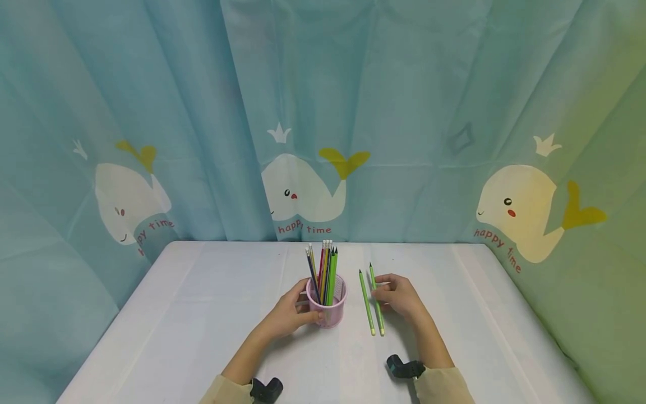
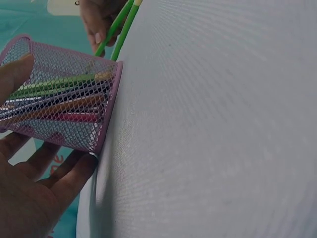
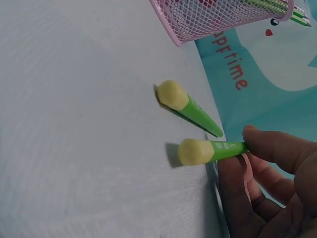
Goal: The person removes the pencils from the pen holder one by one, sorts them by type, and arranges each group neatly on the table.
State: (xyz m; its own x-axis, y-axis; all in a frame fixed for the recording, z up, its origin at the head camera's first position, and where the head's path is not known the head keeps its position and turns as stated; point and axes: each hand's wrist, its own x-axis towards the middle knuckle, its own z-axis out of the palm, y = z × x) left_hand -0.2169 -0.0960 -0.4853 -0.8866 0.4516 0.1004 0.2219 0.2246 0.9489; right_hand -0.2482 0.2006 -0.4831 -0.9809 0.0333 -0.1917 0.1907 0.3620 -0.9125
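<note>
A pink mesh pencil cup (image 1: 330,317) stands upright on the table, holding several pencils (image 1: 327,275) in green, dark, yellow and red. My left hand (image 1: 289,314) grips the cup from its left side, thumb in front and fingers behind. To the right of the cup lie two green pencils. One green pencil (image 1: 367,303) rests on the table untouched. The other green pencil (image 3: 228,150) is pinched between the thumb and fingers of my right hand (image 1: 401,294); its yellowish end points toward me, close over the tabletop.
The white-covered table (image 1: 176,325) runs back to a blue-green curtain (image 1: 419,112) printed with whales. Each wrist carries a small black camera mount; the right mount (image 1: 405,367) sits just above the sleeve.
</note>
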